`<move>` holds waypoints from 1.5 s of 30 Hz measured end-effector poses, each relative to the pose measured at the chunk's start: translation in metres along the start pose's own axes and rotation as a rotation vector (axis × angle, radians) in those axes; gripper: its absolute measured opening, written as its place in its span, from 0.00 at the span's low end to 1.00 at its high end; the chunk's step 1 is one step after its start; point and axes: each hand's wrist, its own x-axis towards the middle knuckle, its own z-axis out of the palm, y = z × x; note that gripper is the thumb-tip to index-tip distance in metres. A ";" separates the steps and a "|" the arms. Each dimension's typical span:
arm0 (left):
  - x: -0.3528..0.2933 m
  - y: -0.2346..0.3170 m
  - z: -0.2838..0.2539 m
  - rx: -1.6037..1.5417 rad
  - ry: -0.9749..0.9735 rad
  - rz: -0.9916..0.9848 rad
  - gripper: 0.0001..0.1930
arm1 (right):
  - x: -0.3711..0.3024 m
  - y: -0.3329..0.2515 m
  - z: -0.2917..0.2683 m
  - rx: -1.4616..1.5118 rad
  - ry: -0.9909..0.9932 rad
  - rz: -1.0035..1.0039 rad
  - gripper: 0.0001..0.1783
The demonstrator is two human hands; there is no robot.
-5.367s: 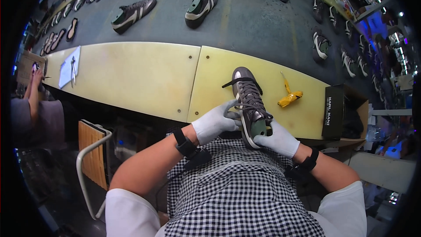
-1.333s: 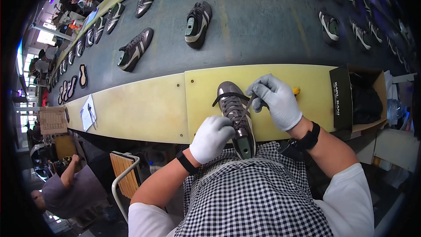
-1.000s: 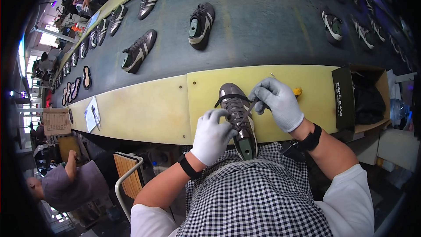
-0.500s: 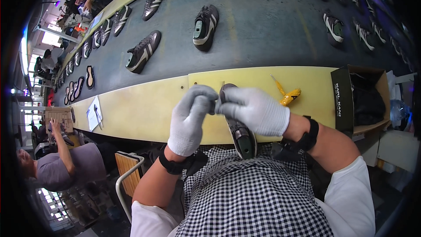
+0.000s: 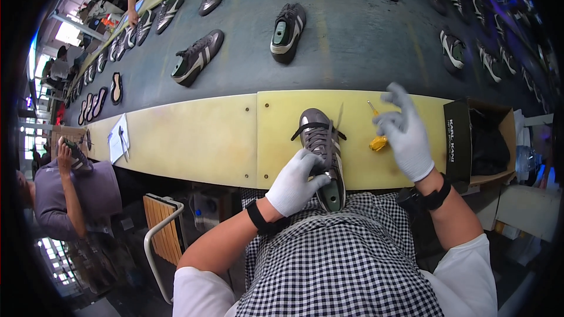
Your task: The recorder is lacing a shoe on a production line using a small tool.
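Yellow bench point(image 5: 282, 141) across mid-frame, a shoe point(image 5: 324, 148) on it, heel past the lower edge.
Its long axis runs nearly upright in the frame, toe up. The left hand point(image 5: 298, 182) is nearer, fingers bent over the laces point(image 5: 315, 136), the shoe under and right of them; whether they pinch a lace cannot be told. The right hand point(image 5: 406, 138) has parted, free fingers beside the screwdriver point(image 5: 378, 143), the shoe well to their left.

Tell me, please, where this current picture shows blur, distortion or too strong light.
In the head view: the yellow worktable looks bent; the upper-left window is washed out; the raised lace by the shoe looks smeared; the corners are black.
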 end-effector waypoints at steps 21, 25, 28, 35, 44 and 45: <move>0.016 -0.009 -0.020 -0.284 -0.091 -0.109 0.09 | -0.021 0.036 0.040 -0.518 -0.776 -0.172 0.11; 0.017 -0.019 -0.022 -0.540 -0.020 -0.217 0.07 | -0.023 0.036 0.044 -0.407 -0.768 -0.111 0.12; 0.007 -0.024 -0.034 -0.468 -0.008 -0.308 0.08 | -0.020 0.039 0.050 -0.471 -0.745 -0.191 0.10; -0.008 -0.018 -0.024 -0.032 0.013 -0.035 0.07 | -0.031 0.037 0.046 0.378 -0.347 0.532 0.09; -0.012 -0.018 -0.013 -0.271 0.029 -0.070 0.11 | -0.025 0.007 0.097 -0.236 -0.554 -0.479 0.10; -0.011 -0.019 -0.015 -0.271 0.030 -0.071 0.11 | -0.021 0.003 0.098 -0.130 -0.618 -0.243 0.09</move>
